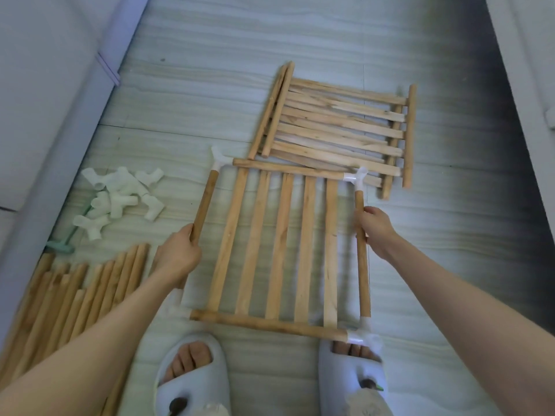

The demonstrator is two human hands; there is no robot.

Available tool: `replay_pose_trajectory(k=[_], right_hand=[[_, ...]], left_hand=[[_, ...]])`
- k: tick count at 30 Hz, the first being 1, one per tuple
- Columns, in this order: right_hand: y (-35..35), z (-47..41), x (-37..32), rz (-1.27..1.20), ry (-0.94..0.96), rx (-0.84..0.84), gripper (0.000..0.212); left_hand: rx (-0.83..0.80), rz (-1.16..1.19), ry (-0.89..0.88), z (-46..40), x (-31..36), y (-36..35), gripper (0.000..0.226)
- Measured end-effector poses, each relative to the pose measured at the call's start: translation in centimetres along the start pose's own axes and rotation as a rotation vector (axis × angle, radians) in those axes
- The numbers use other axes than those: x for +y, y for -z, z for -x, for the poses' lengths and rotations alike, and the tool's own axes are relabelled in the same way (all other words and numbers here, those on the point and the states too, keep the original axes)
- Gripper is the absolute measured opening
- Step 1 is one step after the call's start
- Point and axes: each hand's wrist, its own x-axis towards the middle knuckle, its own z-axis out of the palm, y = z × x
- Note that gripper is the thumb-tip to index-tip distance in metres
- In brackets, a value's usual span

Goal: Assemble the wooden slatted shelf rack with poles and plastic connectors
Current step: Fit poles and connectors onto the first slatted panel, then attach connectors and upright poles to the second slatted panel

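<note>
1. While you stand over the floor, your left hand has its fingers curled around the left side pole, gripping it near the middle of its length.
2. Your right hand grips the right side pole in the same way, with the fingers wrapped around its upper part.
3. Both poles belong to the slatted shelf panel, which is in front of your feet; I cannot tell if it lies flat or is lifted a little.
4. White plastic connectors sit at the panel corners: one at the far left, one at the far right, and one at the near right, just above your right slipper.
5. Beyond the panel, more slatted panels lie stacked, touching its far rail.
6. To the left, a heap of loose connectors lies near a small green mallet.
7. Below them, spare poles lie side by side, beside your left slipper.
</note>
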Motion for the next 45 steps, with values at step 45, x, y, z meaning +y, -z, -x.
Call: replay_pose_trajectory(k=[45], right_hand=[[-9.1, 7.2, 4.4, 1.230, 0.451, -0.429, 0.064]], left_hand=[[-0.323, 0.016, -0.075, 4.6, -2.5, 0.4, 0.037]])
